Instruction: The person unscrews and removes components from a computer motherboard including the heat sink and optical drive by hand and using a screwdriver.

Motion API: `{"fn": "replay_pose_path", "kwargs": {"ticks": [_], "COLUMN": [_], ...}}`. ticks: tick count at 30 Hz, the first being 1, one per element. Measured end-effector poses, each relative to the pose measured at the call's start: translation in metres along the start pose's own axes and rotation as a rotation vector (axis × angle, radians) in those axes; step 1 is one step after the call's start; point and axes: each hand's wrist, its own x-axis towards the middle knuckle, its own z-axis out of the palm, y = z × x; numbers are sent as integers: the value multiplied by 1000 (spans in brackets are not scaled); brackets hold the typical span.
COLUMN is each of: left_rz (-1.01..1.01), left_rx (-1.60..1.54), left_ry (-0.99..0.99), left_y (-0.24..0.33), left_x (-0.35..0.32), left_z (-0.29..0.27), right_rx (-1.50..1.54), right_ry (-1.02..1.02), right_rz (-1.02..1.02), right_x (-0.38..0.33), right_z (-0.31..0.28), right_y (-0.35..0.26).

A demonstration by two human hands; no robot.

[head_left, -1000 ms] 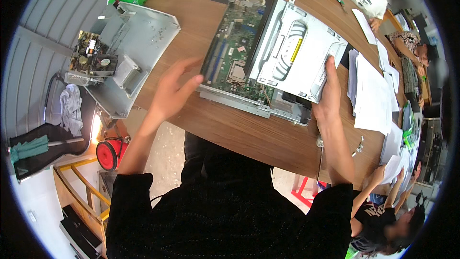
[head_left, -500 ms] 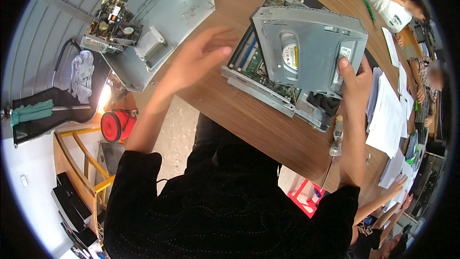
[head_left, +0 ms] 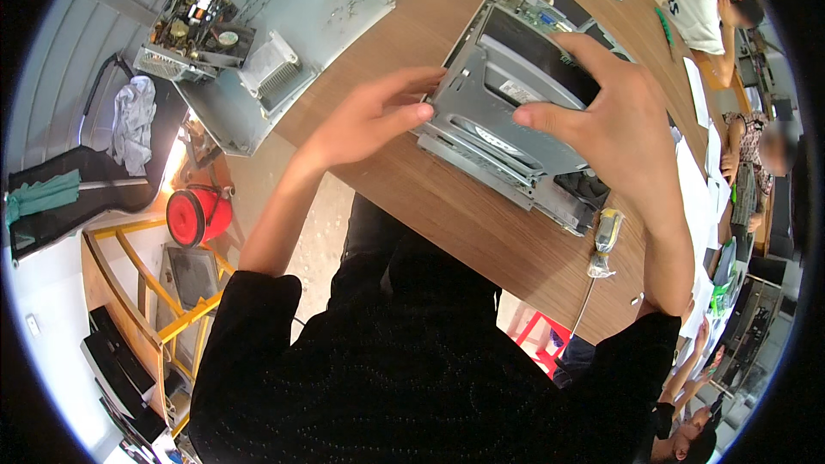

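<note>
Centrally, a grey metal drive cage sits tilted over the open computer chassis on the wooden surface. Left hand grips its left edge, fingers clasped; right hand clamps its far-right side. Screwdriver lies near right; a removed side panel lies far left.

grey metal drive cage tilted up over the open computer chassis.

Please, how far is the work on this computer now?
Done: the grey cover panel and the power supply lie apart. In hand: left hand and right hand grip the metal drive cage over the chassis. Left: the cage is not yet set aside.
</note>
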Motion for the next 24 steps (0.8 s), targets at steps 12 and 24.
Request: {"fn": "replay_pose_path", "kwargs": {"ticks": [12,24], "left_rz": [-8,-84], "left_rx": [47,-93], "left_ry": [31,178], "left_y": [-11,-17], "left_x": [1,-3], "left_z": [-3,-11], "right_rx": [1,-49], "right_ry": [-39,3], "right_rz": [65,53], "right_x": [10,13], "right_z": [5,15], "right_y": [-1,-2]}}
